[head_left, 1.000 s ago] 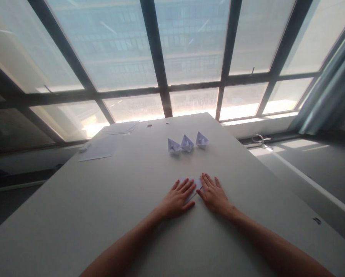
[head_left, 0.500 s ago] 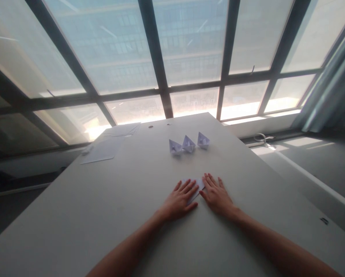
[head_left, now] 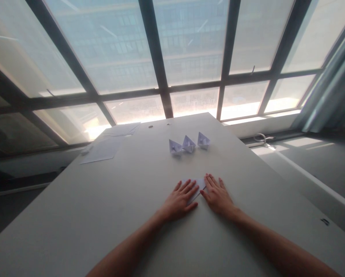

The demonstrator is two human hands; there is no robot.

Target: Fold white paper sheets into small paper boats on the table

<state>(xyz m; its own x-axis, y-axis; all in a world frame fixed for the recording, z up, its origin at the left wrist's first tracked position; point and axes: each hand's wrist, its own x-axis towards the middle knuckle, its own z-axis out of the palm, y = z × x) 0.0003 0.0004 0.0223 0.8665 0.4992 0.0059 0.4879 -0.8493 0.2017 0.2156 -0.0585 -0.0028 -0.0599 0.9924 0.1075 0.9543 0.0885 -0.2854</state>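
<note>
A small folded white paper point(head_left: 201, 182) lies flat on the white table point(head_left: 126, 231), partly covered by my fingers. My left hand point(head_left: 181, 200) is spread flat over the paper's left part, its fingers apart. Against the paper's right edge rests my right hand point(head_left: 217, 195), palm down with fingers stretched out. Beyond the hands stand three folded paper boats: a left boat point(head_left: 175, 148), a middle boat point(head_left: 189, 144) touching or nearly touching it, and a right boat point(head_left: 204, 141) a little apart.
White paper sheets point(head_left: 101, 150) lie at the table's far left. A round hole point(head_left: 150, 126) is near the far edge. Tall windows point(head_left: 126, 46) rise behind the table, with a curtain point(head_left: 330, 84) at right. A small dark item point(head_left: 324, 222) sits near the right edge.
My right hand has slid very slightly to the right along the paper's edge, baring a little more of the paper. My left hand and the boats stay in place.
</note>
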